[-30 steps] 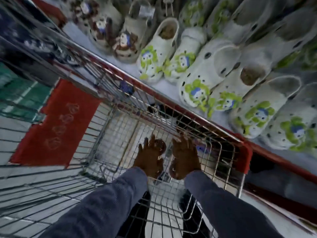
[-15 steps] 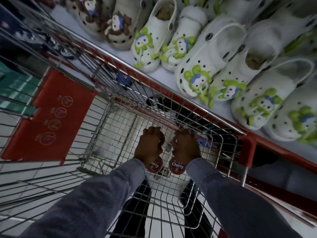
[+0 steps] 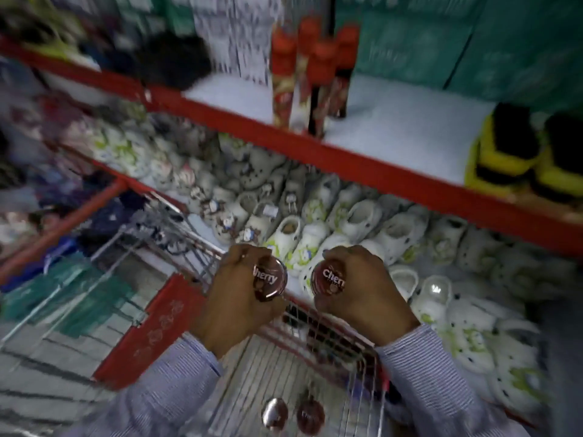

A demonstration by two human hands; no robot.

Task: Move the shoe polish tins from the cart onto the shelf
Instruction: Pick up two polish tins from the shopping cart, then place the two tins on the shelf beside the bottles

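Observation:
My left hand point(image 3: 235, 298) grips a round dark-red shoe polish tin point(image 3: 268, 279) marked "Cherry". My right hand point(image 3: 362, 294) grips a second such tin point(image 3: 326, 279). Both are held above the wire cart point(image 3: 331, 351), level with the lower shelf of clogs. Two more tins point(image 3: 275, 414) point(image 3: 310, 417) lie on the cart's floor below my wrists. The upper shelf point(image 3: 394, 127) has a white surface and a red front edge, above and beyond my hands.
Tall red-capped bottles point(image 3: 310, 74) stand on the upper shelf, with yellow-and-black brushes point(image 3: 511, 152) at its right and green boxes point(image 3: 441, 42) behind. White clogs point(image 3: 315, 222) fill the lower shelf. The cart's red flap point(image 3: 157, 329) is at the left. The view is blurred.
Both hands have lifted out of the cart basket with a tin each. The view has swung up from the cart and clogs to the upper shelf.

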